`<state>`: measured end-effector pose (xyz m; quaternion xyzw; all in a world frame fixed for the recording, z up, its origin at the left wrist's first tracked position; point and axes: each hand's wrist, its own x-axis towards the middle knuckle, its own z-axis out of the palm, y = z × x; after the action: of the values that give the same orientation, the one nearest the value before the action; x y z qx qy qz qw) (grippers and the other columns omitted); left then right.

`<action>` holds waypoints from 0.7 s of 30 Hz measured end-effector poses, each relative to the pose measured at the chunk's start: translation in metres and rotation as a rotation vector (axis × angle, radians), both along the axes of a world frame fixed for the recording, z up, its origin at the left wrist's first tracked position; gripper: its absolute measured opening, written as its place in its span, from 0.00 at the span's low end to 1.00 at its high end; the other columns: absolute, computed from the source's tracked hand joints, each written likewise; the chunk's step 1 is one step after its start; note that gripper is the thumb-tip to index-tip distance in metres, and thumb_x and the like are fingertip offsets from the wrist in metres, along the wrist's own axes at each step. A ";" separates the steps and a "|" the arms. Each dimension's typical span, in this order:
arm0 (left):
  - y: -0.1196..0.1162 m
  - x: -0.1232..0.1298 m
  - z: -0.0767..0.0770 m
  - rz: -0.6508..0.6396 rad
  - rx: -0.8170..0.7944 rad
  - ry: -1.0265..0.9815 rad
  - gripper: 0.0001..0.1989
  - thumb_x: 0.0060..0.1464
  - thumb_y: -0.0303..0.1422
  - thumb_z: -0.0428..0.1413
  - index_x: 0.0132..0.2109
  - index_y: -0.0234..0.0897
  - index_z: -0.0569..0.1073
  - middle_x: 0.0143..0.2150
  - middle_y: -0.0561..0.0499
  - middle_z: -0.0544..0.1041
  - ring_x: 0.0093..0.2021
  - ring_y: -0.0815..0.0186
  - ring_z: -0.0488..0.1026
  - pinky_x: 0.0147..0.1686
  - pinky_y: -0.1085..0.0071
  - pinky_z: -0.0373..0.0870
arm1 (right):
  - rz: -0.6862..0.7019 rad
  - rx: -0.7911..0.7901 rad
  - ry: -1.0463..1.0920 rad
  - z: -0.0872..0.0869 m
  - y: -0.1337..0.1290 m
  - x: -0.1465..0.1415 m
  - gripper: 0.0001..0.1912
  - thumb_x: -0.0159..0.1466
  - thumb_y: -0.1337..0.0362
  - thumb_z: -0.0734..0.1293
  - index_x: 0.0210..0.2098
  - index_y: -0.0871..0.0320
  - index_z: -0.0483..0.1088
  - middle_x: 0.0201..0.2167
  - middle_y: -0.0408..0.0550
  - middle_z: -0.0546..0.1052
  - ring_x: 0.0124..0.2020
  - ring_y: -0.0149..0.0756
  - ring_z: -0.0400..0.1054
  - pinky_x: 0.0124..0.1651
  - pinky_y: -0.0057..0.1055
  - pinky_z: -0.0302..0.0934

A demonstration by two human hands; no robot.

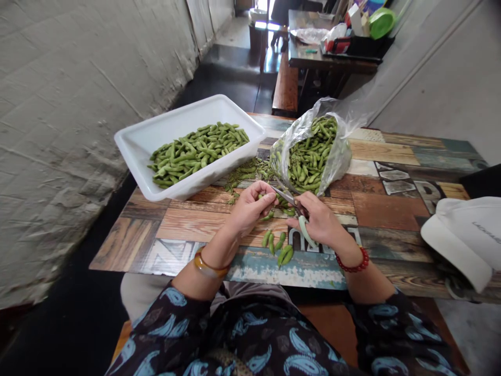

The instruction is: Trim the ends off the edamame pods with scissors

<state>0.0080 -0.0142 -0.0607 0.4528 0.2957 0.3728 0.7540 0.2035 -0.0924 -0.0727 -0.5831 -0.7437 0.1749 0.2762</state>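
Observation:
My left hand [252, 205] pinches a green soybean pod [260, 197], mostly hidden by the fingers. Its thumb and forefinger are close to the blades of a pair of scissors. My right hand [319, 216] grips these scissors [303, 227] by their pale green handles, blades pointing left toward the pod. Several loose pods [285, 255] lie on the table just below the hands. Behind the hands, a clear plastic bag [340, 166] lies open, full of pods. To the left stands a white plastic tub [156, 194] with many pods in it.
Trimmed stems and scraps [246, 172] are scattered between tub and bag. A white cap [462, 235] sits at the right edge of the patterned wooden table [387, 209]. A rough white wall [78, 104] runs along the left. Another table [303, 57] holding clutter stands behind.

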 end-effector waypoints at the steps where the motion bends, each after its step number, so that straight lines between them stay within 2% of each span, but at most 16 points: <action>1: 0.000 0.000 0.000 0.001 0.005 0.011 0.18 0.49 0.40 0.67 0.34 0.35 0.67 0.26 0.55 0.74 0.18 0.79 0.59 0.18 0.80 0.50 | 0.003 0.003 -0.001 0.000 0.000 0.000 0.13 0.63 0.57 0.71 0.43 0.55 0.68 0.37 0.47 0.68 0.34 0.38 0.65 0.37 0.36 0.64; 8: -0.001 0.001 0.000 0.004 0.002 0.028 0.19 0.47 0.41 0.68 0.35 0.35 0.66 0.26 0.56 0.74 0.18 0.79 0.59 0.17 0.80 0.50 | -0.010 0.034 -0.040 0.001 -0.003 0.000 0.13 0.64 0.58 0.70 0.44 0.55 0.67 0.39 0.48 0.69 0.33 0.38 0.65 0.36 0.36 0.63; 16: 0.001 0.000 -0.003 -0.033 0.014 0.021 0.19 0.49 0.42 0.67 0.35 0.36 0.66 0.26 0.56 0.72 0.18 0.79 0.59 0.17 0.80 0.49 | 0.015 0.030 -0.073 0.003 -0.003 -0.001 0.12 0.65 0.56 0.69 0.36 0.54 0.63 0.34 0.47 0.67 0.35 0.41 0.64 0.37 0.36 0.62; 21: 0.001 0.000 -0.004 -0.043 -0.036 0.006 0.19 0.48 0.42 0.67 0.37 0.35 0.68 0.25 0.57 0.71 0.18 0.78 0.58 0.17 0.80 0.49 | 0.026 0.036 -0.073 0.002 -0.003 -0.001 0.11 0.66 0.57 0.68 0.35 0.53 0.62 0.34 0.46 0.68 0.35 0.41 0.65 0.37 0.36 0.61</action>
<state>0.0083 -0.0128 -0.0648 0.4468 0.2949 0.3497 0.7689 0.2022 -0.0949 -0.0709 -0.5744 -0.7638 0.1435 0.2570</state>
